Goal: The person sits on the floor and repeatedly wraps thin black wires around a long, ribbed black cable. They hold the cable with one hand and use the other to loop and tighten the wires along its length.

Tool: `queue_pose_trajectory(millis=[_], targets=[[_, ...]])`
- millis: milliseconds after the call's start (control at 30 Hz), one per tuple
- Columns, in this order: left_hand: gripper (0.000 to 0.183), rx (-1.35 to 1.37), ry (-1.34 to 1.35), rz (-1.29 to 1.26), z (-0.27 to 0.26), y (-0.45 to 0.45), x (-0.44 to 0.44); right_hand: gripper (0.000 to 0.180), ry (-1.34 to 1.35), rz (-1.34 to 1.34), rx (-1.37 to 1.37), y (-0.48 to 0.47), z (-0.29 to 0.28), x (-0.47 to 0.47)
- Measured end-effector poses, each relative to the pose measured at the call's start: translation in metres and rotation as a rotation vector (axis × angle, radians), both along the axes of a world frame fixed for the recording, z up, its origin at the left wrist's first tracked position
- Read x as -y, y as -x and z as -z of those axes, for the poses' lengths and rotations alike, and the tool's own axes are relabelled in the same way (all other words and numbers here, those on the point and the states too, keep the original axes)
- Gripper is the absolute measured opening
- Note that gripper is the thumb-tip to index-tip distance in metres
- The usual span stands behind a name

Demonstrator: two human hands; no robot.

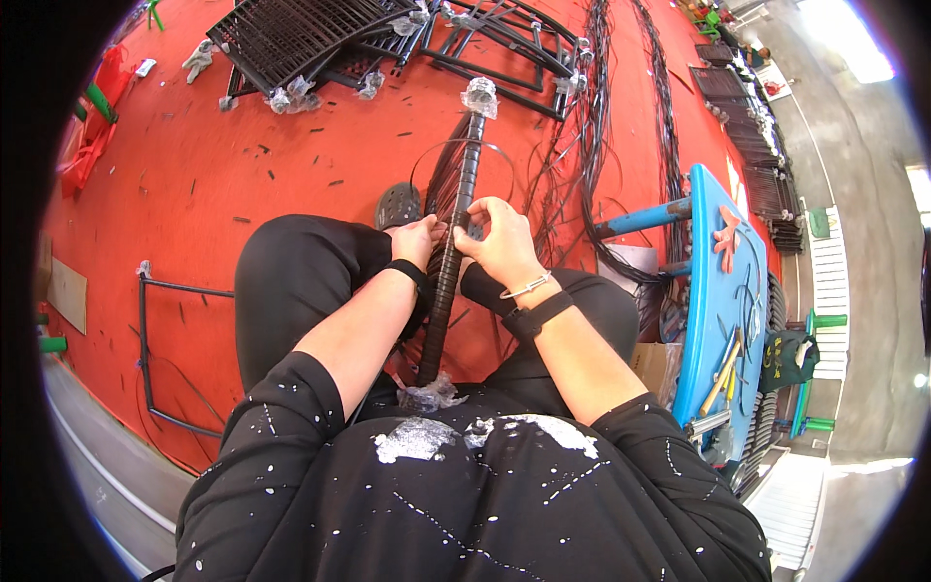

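Observation:
Between my knees a bar [469,171] wrapped in dark flat strip slants away from my lap. Clear plastic film [480,97] covers its far end, and more film [430,394] bunches at its near end. Dark strips [445,171] run close together along its left side. My right hand [502,234] pinches the wrapped bar from the right with thumb and forefinger. On the left, my left hand [417,241] has curled fingers against the strips beside the bar; its fingertips are partly hidden. A loose strip [436,148] arcs across the bar beyond my hands.
Black frames [313,44] with film-wrapped corners are stacked ahead. Long bundles of dark strip [596,145] trail across the red floor [291,145]. At right, a blue stool [709,291] on its side holds hammers [720,378] and a glove [726,238]. Another frame [145,342] lies left.

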State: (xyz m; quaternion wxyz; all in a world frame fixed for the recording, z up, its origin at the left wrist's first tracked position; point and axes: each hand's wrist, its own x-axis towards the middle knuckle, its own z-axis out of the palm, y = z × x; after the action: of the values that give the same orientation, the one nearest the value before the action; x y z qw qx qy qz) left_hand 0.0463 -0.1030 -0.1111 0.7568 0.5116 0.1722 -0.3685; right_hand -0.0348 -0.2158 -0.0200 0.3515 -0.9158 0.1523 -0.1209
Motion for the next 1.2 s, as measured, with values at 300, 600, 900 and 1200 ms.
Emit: queue_pose_trajectory(millis=[300,600,900,1200], targets=[[0.015,0.690,-0.467,0.465,0.045,-0.010,-0.004,0.024,-0.816,-0.020,-0.145,-0.019,0.058,0.042],[0.021,0.486,-0.163,0.362,0.095,-0.008,-0.001,0.035,-1.250,-0.141,-0.404,-0.021,0.080,0.046],[0.022,0.109,-0.066,0.302,0.046,-0.008,-0.003,0.034,-1.574,-0.296,-0.454,-0.028,0.092,0.051],[0.034,0.255,-0.137,0.325,0.066,-0.003,-0.001,0.025,-1.059,-0.136,-0.368,-0.022,0.067,0.063]])
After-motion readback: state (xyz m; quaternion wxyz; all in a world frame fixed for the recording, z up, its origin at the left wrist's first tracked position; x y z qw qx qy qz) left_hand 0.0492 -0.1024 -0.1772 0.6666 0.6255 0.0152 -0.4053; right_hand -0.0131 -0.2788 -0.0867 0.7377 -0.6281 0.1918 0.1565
